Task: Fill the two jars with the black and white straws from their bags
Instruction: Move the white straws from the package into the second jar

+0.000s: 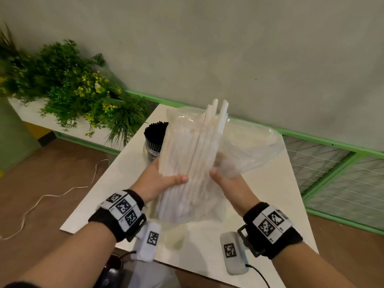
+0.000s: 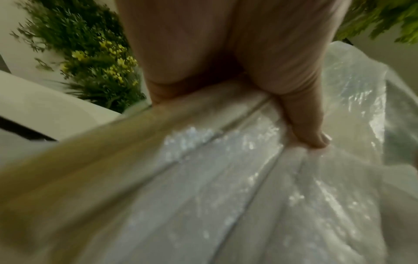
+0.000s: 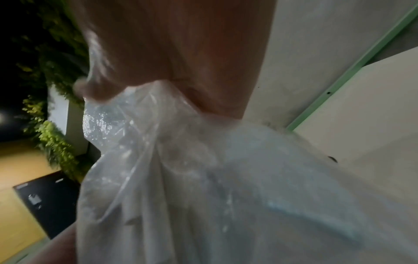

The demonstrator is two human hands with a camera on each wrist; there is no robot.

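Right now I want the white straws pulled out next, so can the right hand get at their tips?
Probably not yet: the right hand grips the clear bag low down. The white straws poke from its open top unobstructed, so it must let go first.

White table (image 1: 133,173), green leafy plants with yellow flowers (image 1: 79,88) set on a white ledge left of the table, white cable (image 1: 52,196) trailed on the brown floor left of it, green-framed mesh panels (image 1: 340,175) to its right.
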